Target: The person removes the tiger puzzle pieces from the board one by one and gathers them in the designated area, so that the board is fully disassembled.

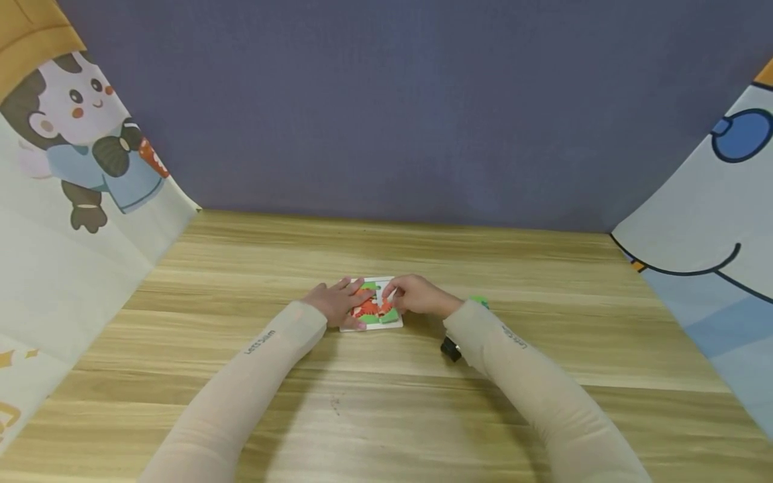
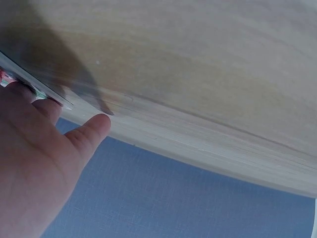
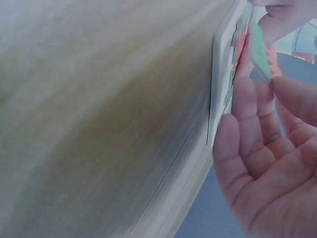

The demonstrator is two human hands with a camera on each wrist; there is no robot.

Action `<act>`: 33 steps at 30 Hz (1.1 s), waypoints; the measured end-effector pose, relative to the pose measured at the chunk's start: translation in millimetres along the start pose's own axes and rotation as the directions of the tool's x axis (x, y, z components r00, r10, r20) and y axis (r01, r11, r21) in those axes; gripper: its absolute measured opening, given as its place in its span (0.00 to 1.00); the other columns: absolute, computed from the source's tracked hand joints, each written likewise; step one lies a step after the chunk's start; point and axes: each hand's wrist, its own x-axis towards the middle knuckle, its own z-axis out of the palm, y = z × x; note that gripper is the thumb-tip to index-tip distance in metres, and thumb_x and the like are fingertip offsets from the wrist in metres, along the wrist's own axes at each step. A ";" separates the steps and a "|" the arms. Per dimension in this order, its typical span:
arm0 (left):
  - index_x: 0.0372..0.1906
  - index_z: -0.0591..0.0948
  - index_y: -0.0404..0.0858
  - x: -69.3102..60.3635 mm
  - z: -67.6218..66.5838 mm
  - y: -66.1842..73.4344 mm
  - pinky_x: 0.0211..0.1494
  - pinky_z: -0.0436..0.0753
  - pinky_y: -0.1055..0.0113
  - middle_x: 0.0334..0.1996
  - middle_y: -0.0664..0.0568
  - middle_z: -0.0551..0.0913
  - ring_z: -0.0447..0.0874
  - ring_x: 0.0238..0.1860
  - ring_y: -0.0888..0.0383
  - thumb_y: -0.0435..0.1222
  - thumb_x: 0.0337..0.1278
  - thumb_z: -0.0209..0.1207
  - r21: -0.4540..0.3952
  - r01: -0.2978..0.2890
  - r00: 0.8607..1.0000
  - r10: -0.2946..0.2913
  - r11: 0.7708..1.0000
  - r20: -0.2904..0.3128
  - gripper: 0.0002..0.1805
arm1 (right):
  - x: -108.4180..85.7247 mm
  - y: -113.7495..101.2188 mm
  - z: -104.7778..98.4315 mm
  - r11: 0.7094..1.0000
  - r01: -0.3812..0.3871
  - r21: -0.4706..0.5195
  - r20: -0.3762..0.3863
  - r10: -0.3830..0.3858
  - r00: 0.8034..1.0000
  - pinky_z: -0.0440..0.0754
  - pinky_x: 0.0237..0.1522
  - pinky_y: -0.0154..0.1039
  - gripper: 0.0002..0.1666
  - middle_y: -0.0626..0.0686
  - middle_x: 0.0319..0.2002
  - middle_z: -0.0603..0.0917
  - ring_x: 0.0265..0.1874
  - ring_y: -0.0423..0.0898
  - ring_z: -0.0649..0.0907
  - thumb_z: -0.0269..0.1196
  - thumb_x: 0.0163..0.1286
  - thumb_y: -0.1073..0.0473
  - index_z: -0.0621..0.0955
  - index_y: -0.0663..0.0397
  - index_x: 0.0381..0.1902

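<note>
A white-rimmed jigsaw puzzle board (image 1: 380, 327) with a red and green picture lies flat in the middle of the table. Across its left part rests my left hand (image 1: 332, 303), fingers spread over the picture; the left wrist view shows only some of those fingers at the board's edge. At the board's right side, my right hand (image 1: 418, 294) pinches a green and red puzzle piece (image 3: 259, 52) between thumb and fingers. In the right wrist view that piece is tilted up off the board. A white area of the board shows near the right fingertips.
Partly hidden by the right sleeve are a green item (image 1: 480, 301) and a small black item (image 1: 450, 349). A dark blue-grey panel (image 1: 386, 121) rises behind the wooden table (image 1: 374, 416). Cartoon-printed sheets (image 1: 90, 147) stand at both sides.
</note>
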 end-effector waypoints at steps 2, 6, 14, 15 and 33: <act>0.77 0.47 0.57 0.0 -0.1 0.0 0.70 0.55 0.42 0.77 0.56 0.39 0.39 0.75 0.52 0.63 0.61 0.47 0.003 -0.003 1.000 0.003 1.000 -0.002 0.43 | -1.6 2.0 -0.8 0.999 -0.016 0.041 -0.015 0.017 1.000 0.74 0.25 0.30 0.14 0.51 0.23 0.78 0.21 0.39 0.76 0.55 0.60 0.76 0.80 0.67 0.43; 0.77 0.47 0.56 -1.1 -1.3 -0.1 0.70 0.55 0.43 0.77 0.55 0.39 0.39 0.75 0.52 0.63 0.61 0.47 0.008 -0.004 1.000 0.004 1.000 -0.005 0.43 | -5.7 5.2 -3.2 0.996 -0.029 0.089 -0.022 0.031 0.999 0.76 0.26 0.31 0.14 0.52 0.25 0.78 0.21 0.40 0.76 0.54 0.62 0.76 0.80 0.68 0.45; 0.77 0.48 0.54 -5.4 -5.1 0.1 0.70 0.56 0.43 0.77 0.53 0.40 0.40 0.75 0.50 0.62 0.62 0.47 0.005 -0.008 1.000 0.008 1.000 0.000 0.43 | -13.6 10.1 -8.0 0.988 -0.057 0.143 -0.032 0.062 0.998 0.78 0.30 0.33 0.15 0.54 0.28 0.78 0.23 0.41 0.76 0.52 0.61 0.77 0.79 0.72 0.45; 0.77 0.48 0.54 -5.4 -5.2 -0.2 0.70 0.56 0.43 0.77 0.53 0.40 0.40 0.75 0.50 0.62 0.62 0.47 0.005 -0.006 1.000 0.006 1.000 0.000 0.43 | -14.2 10.5 -8.5 0.987 -0.068 0.148 -0.034 0.074 0.997 0.78 0.30 0.33 0.16 0.54 0.29 0.79 0.24 0.41 0.76 0.52 0.61 0.77 0.79 0.71 0.46; 0.77 0.48 0.53 -6.6 -2.9 1.4 0.70 0.55 0.42 0.77 0.53 0.40 0.40 0.75 0.50 0.61 0.63 0.47 -0.005 -0.027 1.000 0.027 1.000 -0.008 0.42 | -39.0 28.5 -19.9 0.986 -0.048 0.157 -0.044 0.056 0.997 0.80 0.35 0.38 0.15 0.53 0.28 0.79 0.28 0.42 0.78 0.53 0.65 0.74 0.78 0.71 0.49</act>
